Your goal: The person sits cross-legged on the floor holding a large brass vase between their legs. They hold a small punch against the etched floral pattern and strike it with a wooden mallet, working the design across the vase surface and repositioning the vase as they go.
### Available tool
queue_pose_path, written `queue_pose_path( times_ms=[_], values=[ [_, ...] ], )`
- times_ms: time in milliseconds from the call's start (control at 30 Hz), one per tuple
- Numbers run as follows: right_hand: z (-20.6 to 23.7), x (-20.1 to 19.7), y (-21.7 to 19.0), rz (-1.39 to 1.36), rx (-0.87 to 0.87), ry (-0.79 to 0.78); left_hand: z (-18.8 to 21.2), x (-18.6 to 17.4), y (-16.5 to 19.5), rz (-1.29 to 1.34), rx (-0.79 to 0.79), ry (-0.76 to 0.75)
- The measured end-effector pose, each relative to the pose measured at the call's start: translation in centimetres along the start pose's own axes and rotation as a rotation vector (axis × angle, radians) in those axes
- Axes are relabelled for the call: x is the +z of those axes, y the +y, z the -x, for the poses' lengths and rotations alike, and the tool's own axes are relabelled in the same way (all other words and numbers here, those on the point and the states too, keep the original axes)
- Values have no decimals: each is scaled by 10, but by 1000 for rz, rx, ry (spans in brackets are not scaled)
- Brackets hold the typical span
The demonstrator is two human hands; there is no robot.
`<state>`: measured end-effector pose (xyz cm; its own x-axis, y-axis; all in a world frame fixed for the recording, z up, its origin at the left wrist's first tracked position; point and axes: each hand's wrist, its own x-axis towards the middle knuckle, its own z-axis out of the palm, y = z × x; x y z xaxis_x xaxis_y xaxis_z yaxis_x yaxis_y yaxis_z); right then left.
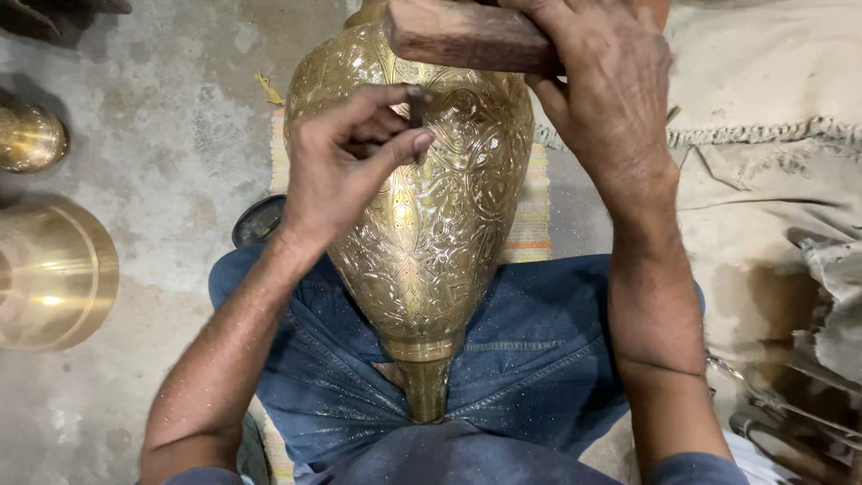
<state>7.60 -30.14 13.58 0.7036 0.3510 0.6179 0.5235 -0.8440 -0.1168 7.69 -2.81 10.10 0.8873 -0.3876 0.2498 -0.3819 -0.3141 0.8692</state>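
Note:
A large engraved brass vase [431,233] lies between my knees, narrow neck toward me, wide body pointing away. My left hand [346,157] pinches a small dark chisel [417,108] between thumb and fingers, its tip set against the vase's patterned surface. My right hand [602,85] grips a wooden mallet block [467,36] just above and behind the chisel's top end. The mallet's far end is cut off by the frame's top edge.
A round brass vessel [31,135] and a larger brass piece [54,269] sit on the concrete floor at left. A striped mat [530,207] lies under the vase. Beige cloth [763,81] covers the right side, with metal tools [790,422] at bottom right.

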Motion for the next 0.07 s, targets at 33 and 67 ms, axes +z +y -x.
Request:
queue_pose_path(
  times_ms=[33,67],
  values=[
    [-1,0,0,27,-8,10,0,-1,0,-53,76,-8],
    [-3,-1,0,-33,65,-34,0,-1,-1,-105,152,-14]
  ],
)
